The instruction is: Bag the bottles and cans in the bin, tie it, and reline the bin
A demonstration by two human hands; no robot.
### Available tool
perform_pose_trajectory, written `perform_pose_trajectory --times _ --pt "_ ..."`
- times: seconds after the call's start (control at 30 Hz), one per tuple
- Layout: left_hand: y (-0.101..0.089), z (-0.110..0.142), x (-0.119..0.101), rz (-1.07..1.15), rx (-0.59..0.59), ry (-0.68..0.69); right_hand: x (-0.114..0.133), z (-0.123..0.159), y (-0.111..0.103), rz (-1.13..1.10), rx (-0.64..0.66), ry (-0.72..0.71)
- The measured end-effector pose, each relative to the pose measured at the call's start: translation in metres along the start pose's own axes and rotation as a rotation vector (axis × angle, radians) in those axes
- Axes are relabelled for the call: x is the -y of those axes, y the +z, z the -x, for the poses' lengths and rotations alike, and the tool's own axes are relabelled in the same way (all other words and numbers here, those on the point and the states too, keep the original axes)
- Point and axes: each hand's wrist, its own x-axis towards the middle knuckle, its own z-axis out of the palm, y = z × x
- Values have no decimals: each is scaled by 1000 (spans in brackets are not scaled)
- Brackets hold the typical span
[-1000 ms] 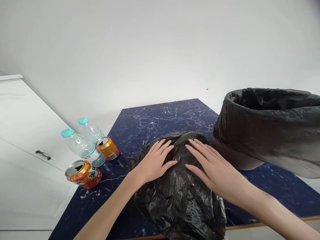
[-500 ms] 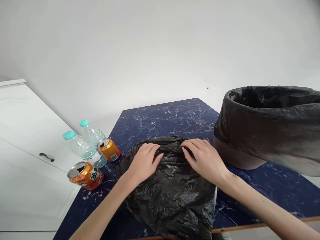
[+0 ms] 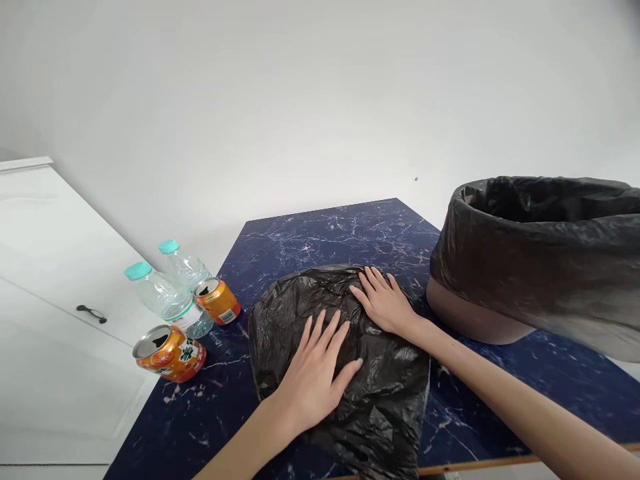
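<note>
A black plastic garbage bag [image 3: 285, 313], crumpled and bulky, lies on the blue marbled table in front of me; its lower end hangs past the table's near edge. My left hand [image 3: 317, 373] rests flat on the middle of the bag with the fingers spread. Farther up, my right hand [image 3: 383, 303] presses on the bag's upper right part, its fingers also stretched out. What is under the plastic cannot be seen.
A trash bin [image 3: 475, 307] lined with a black bag stands at the right. To the left are two orange cans [image 3: 173, 357] and two clear bottles [image 3: 185, 267] with turquoise caps. The table [image 3: 315, 233] meets a white wall; a white cabinet [image 3: 55, 320] is at far left.
Both hands have gone from gathering the bag's upper edge to lying flat on it. The left hand came nearer and rightward. The top of the bag is now smoother and rounder.
</note>
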Motion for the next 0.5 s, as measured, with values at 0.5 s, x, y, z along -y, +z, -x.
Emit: perform_pose_trajectory --times 0.5 --pt "-39 62 8 -40 -96 -90 17 111 -40 57 -178 -333"
